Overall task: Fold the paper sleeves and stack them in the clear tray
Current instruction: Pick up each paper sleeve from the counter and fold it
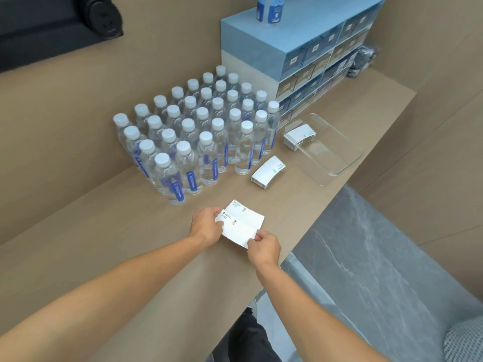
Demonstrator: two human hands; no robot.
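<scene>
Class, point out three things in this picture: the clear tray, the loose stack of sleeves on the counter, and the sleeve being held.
Clear tray (347, 163): head view, bare floor near its right rim.
Sleeve stack (268, 171): head view, top sleeve's middle.
Held sleeve (239, 228): head view, white face between both hands.

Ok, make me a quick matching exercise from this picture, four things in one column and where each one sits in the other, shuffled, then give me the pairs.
Things:
1. paper sleeve
2. stack of sleeves
3. clear tray
4. blue and white bottle

Places:
A. on top of the blue drawer unit
B. held between the left hand and right hand
C. on the counter beside the water bottles
D. near the counter's edge, some sleeves inside

Pairs: 1-B, 2-C, 3-D, 4-A
</scene>
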